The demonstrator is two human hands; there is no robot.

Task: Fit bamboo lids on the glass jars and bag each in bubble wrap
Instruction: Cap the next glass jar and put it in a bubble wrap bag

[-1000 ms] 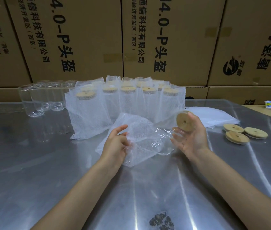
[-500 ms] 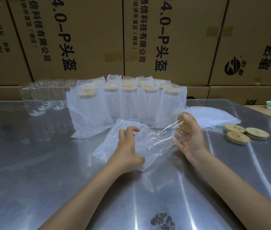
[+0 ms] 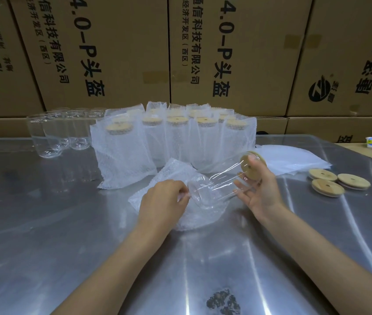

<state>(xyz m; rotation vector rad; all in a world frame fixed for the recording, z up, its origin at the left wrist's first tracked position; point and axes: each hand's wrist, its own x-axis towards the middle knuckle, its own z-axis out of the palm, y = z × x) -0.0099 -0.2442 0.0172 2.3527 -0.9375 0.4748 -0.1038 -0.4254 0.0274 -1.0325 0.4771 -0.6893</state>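
Observation:
A clear glass jar (image 3: pixel 216 183) with a bamboo lid (image 3: pixel 252 164) lies tilted in the air, its base pointing left and down. My right hand (image 3: pixel 260 189) grips it near the lidded end, thumb on the lid. Under it a bubble wrap bag (image 3: pixel 175 171) lies on the steel table. My left hand (image 3: pixel 164 198) pinches the bag's edge right beside the jar's base. Three loose bamboo lids (image 3: pixel 337 181) lie to the right. Several bagged, lidded jars (image 3: pixel 173 137) stand in rows behind.
Several bare glass jars (image 3: pixel 53 133) stand at the back left. A stack of flat bubble wrap bags (image 3: pixel 294 158) lies behind the right hand. Cardboard boxes (image 3: pixel 226 53) wall off the table's far edge. A dark stain (image 3: pixel 223 302) marks the steel table (image 3: pixel 44 223) near me.
The right hand has lifted the jar so its base is outside the bag. The left hand has slid right along the bag to its edge by the jar's base.

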